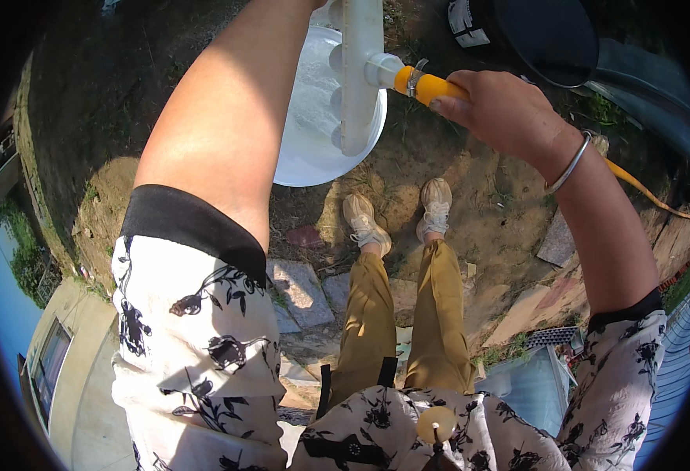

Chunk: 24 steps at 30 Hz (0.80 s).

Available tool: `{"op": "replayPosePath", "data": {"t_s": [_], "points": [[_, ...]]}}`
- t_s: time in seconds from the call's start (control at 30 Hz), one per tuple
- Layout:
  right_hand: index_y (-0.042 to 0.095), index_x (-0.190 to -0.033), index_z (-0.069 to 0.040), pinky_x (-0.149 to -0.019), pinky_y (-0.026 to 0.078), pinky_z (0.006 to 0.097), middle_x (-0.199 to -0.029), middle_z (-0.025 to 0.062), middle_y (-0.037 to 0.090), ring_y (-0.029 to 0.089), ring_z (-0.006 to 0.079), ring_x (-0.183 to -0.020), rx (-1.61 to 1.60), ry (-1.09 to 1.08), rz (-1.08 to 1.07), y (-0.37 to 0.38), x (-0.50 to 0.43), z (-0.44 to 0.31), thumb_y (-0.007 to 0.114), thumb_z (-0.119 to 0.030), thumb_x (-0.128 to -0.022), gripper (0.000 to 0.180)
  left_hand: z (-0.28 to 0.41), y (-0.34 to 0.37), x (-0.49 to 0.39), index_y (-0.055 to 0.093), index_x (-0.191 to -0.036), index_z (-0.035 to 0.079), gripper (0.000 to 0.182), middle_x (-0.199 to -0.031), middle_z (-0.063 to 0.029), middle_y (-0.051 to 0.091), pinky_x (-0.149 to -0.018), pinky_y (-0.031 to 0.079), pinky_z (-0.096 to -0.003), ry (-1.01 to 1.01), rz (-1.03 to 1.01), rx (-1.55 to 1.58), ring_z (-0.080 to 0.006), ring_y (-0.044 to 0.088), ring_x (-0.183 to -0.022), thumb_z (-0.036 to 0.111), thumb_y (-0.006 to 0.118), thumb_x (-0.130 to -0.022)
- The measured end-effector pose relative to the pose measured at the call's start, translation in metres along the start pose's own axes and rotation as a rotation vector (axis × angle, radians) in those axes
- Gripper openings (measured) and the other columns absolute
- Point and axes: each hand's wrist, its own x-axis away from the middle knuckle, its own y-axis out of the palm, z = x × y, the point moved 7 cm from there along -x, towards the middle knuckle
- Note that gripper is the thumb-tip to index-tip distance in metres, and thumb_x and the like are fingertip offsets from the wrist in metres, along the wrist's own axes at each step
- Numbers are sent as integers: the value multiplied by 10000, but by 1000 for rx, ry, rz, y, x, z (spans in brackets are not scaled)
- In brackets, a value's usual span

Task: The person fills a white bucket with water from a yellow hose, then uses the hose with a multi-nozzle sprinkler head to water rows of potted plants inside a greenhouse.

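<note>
My right hand (501,115) grips a yellow-orange hose (430,86). A metal hose clamp (415,78) fastens the hose to a whitish plastic spout (385,69) on the side of a long, translucent plastic tube (361,82). Several round, cup-like parts (336,97) line the tube's far side from the spout. Beneath it is a round white basin (330,176) holding what looks like churned water. My left forearm reaches up past the basin's left side; the left hand is beyond the top edge, so what it holds is hidden.
A large black bucket (548,38) is at the upper right. The hose runs on across the ground (645,188) at the right. Flat stone slabs (303,291) and a bluish clear sheet (527,377) lie near my legs. A pale building (80,335) stands at the left.
</note>
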Motion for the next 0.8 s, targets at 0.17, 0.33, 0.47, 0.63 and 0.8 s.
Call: {"op": "replayPosePath", "data": {"t_s": [0.17, 0.33, 0.47, 0.63, 0.8], "points": [[650, -1166, -66, -638, 511, 384, -718, 78, 650, 664, 225, -651, 33, -37, 21, -1, 3, -3, 569, -398, -980, 389, 3, -4, 0, 728, -848, 16, 140, -785, -88, 703, -663, 524, -364, -15, -3, -55, -215, 661, -694, 143, 754, -793], [644, -1178, -58, -647, 517, 381, -731, 92, 657, 663, 238, -648, 56, -67, 83, -4, 8, -1, 590, -381, -972, 387, 10, -2, 3, 723, -908, 10, 179, -820, -101, 707, -694, 531, -390, -62, -22, -67, -236, 669, -732, 157, 743, -809], [650, -1189, -50, -657, 529, 359, -756, 105, 673, 675, 229, -660, 119, -73, 209, -10, 20, -4, 609, -353, -965, 379, 20, 3, 4, 722, -903, 14, 168, -825, -110, 707, -707, 532, -391, -47, 8, -61, -242, 672, -754, 153, 739, -809], [669, -1196, -68, -696, 542, 346, -830, 109, 702, 688, 218, -704, -29, -56, 149, -17, 27, 13, 626, -340, -950, 369, -3, 8, 9, 725, -897, 37, 154, -832, -93, 705, -716, 526, -386, -123, -5, -87, -235, 666, -755, 165, 749, -814], [710, -1086, -102, -763, 535, 407, -886, 99, 707, 689, 269, -853, -48, 13, 60, -4, 26, 20, 606, -418, -937, 364, -39, 13, 20, 730, -911, 66, 140, -835, -74, 703, -721, 514, -379, -176, 9, -27, -215, 662, -792, 178, 749, -830]]}}
